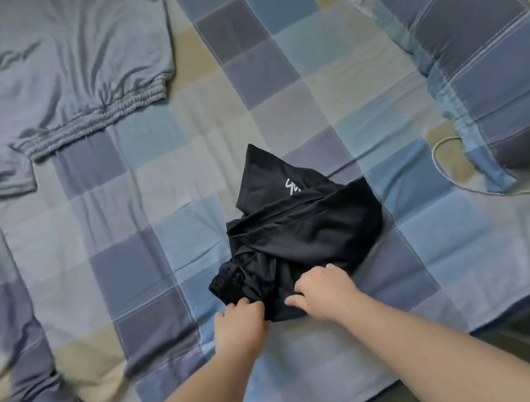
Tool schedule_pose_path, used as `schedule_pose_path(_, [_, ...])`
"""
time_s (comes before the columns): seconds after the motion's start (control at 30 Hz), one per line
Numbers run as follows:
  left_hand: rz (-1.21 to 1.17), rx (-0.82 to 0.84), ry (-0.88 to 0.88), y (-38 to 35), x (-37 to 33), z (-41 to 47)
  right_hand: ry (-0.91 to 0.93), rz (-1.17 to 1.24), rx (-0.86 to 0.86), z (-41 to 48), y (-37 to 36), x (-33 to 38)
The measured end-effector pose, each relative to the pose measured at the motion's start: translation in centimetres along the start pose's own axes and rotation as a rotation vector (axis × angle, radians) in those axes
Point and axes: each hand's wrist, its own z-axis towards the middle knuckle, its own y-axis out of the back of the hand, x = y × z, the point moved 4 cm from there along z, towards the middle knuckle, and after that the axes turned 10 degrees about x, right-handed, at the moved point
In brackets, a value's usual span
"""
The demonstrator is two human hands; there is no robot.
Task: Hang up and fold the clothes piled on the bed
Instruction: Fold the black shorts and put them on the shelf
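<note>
From the head view, a crumpled pair of black shorts [294,230] lies on the checked bed [156,197], a little right of centre and near its front edge. The gathered elastic waistband [230,280] is bunched at the near left, and a small white logo [292,185] shows on the far flap.

The left hand [238,321] is at the near edge of the shorts, its fingers [250,306] curled in and pinching the cloth just below the waistband. The right hand [324,290] sits just beside it, its fingers [294,300] bent down onto the same near edge. They seem to gather fabric, though the grip itself is partly hidden.

The cloth looks thin, smooth and slightly shiny, so it is probably light, limp and a bit slippery. It will likely sag and slide out of any fold unless pressed flat. The waistband is the thickest, firmest part, so it seems the best place to take hold, one hand at each end, to shake the legs straight before folding.

A grey garment [57,69] with an elastic hem lies spread at the far left, well apart. A pillow [471,42] and a thin cable [443,165] are at the right.
</note>
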Motion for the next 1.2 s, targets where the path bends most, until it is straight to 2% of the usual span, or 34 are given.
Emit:
schedule_pose_path(0.03, [0.035, -0.039, -0.029, 0.9, -0.3, -0.1, 0.035, 0.014, -0.171, -0.6, 1.7, -0.1])
schedule_pose_path(0.1, [0.007, -0.336, -0.141, 3.9, -1.6, -0.1, 0.051, 0.024, -0.561, -1.6, 4.5, -1.3])
schedule_pose_path(0.13, [-0.018, -0.483, -0.186, 5.4, -2.2, 0.2, 0.027, 0.027, -0.686, -1.9, 5.3, -2.0])
schedule_pose_path(0.17, [-0.069, -0.589, -0.208, 6.6, -2.4, 1.0, -0.018, 0.011, -0.71, -1.4, 5.8, -2.7])
schedule_pose_path(0.23, [-0.129, -0.63, -0.179, 8.6, -2.1, 3.8, -0.139, -0.014, -0.623, 0.7, 5.8, -4.0])
schedule_pose_path(0.33, [-0.1, -0.511, -0.181, 10.4, -2.4, 8.5, -0.28, 0.126, -0.532, 3.3, 5.0, -6.3])
schedule_pose_path(0.43, [-0.081, -0.445, -0.238, 8.9, -1.4, 9.4, -0.246, 0.196, -0.487, 3.6, 2.9, -5.9])
schedule_pose_path(0.5, [-0.082, -0.382, -0.305, 6.0, -0.4, 7.7, -0.226, 0.202, -0.442, 2.3, 0.8, -4.6])
schedule_pose_path(0.57, [-0.072, -0.249, -0.342, 2.6, 0.4, 5.1, -0.234, 0.215, -0.366, 0.2, -1.0, -3.3])
schedule_pose_path(0.63, [-0.089, -0.137, -0.333, 0.2, 1.1, 2.0, -0.228, 0.2, -0.287, -2.5, -2.0, -1.9])
schedule_pose_path(0.77, [-0.213, -0.05, -0.283, -1.2, 2.0, -5.9, -0.214, 0.211, -0.192, -9.4, -2.0, 1.1])
schedule_pose_path(0.97, [-0.385, 0.009, -0.254, 0.6, 3.3, -22.3, -0.28, 0.41, -0.211, -23.5, 2.2, 8.7])
schedule_pose_path(1.1, [-0.46, -0.108, -0.228, 2.9, 5.2, -32.2, -0.268, 0.542, -0.372, -32.1, 5.7, 14.1])
schedule_pose_path(1.2, [-0.593, -0.298, -0.222, 4.6, 6.6, -38.1, -0.176, 0.645, -0.569, -37.4, 7.5, 17.4])
